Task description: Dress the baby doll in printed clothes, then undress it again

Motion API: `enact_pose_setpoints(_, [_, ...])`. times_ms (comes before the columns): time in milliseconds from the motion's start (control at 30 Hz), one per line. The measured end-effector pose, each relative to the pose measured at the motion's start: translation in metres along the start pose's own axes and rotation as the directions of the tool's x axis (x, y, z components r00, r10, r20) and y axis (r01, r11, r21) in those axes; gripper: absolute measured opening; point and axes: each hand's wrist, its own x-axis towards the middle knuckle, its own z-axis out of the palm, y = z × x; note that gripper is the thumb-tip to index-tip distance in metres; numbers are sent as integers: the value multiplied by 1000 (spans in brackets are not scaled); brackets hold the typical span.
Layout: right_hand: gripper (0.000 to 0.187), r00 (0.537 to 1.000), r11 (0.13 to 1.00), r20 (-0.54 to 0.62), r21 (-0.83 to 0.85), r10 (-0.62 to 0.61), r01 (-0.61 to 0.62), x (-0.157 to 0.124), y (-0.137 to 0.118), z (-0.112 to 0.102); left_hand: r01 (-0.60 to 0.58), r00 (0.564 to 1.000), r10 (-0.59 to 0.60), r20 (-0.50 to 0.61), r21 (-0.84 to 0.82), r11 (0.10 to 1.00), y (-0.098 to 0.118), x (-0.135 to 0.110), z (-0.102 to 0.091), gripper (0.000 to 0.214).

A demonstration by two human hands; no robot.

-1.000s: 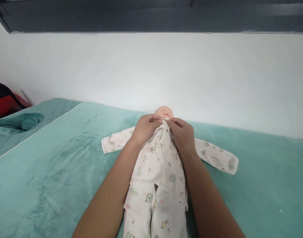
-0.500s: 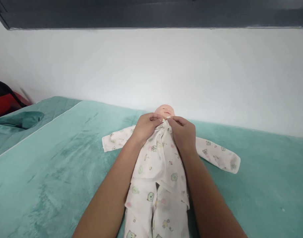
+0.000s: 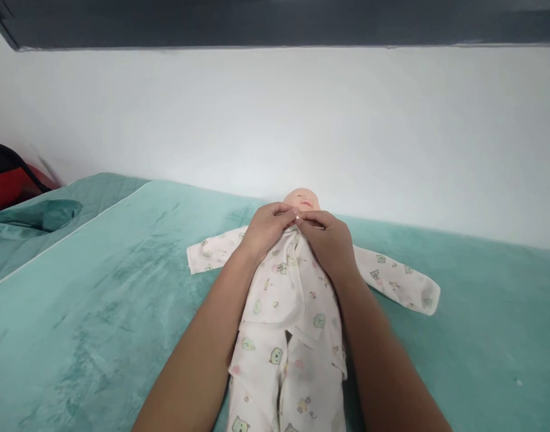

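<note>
Nearest: printed white trousers (image 3: 311, 384), legs running out of the bottom edge, ends cut off; forearms (image 3: 189, 360) flank them on both sides, also cropped. A small dark gap shows at the waist under the hem of the matching top (image 3: 275, 288); front flap overlaps down the middle, hem corners loose over the trousers. Doll (image 3: 303, 197) is inside the set, on its back on the green cover (image 3: 122, 300), head toward the wall. Sleeves spread out both sides: left sleeve (image 3: 214, 249), partly behind the left forearm, and right sleeve (image 3: 398, 282), cuff pointing outward. Can't tell if the doll's arms fill them. Left hand (image 3: 269, 231) and right hand (image 3: 328, 240) are at the collar, fingers narrow, both pinching the neckline; tips nearly meet just below the chin. Fingers hide the fastening and neck, so can't make out what exactly is pinched. Sideways room is good, cover runs wide left and right; head end is tight, just beside the wall (image 3: 275, 120). Far left, past a white seam (image 3: 86, 225): quilted section with a pouch-like fold (image 3: 36, 216), inside too dark to read. Red-and-black item (image 3: 7, 186) behind it, cropped by the frame. Dark panel (image 3: 275, 24) spans the top, upper edge out of view.
</note>
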Motion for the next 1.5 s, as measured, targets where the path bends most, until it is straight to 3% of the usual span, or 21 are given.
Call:
enact_pose_setpoints(200, [10,996,998,66,2,-56,56,2,4,-2,29,999,-28,23,-45,999,2,-1,-1,15])
enact_pose_setpoints(467, [9,995,998,91,51,-41,36,2,5,-3,29,1000,-29,-1,6,1000,1,1,0,14])
enact_pose_setpoints(767, [8,996,991,94,130,5,-18,2,7,-7,5,999,-2,-37,75,997,-1,2,0,19])
enact_pose_setpoints(1000, [13,987,973,123,191,104,-127,2,7,-8,27,999,-28,29,8,1000,0,0,0,22])
enact_pose_setpoints(1300, [13,986,964,114,227,118,-142,4,10,-8,-65,997,57,45,205,977,0,0,0,26])
enact_pose_setpoints(1500, [12,988,965,96,224,120,-139,6,11,-7,-83,996,76,43,210,974,2,-2,1,19])
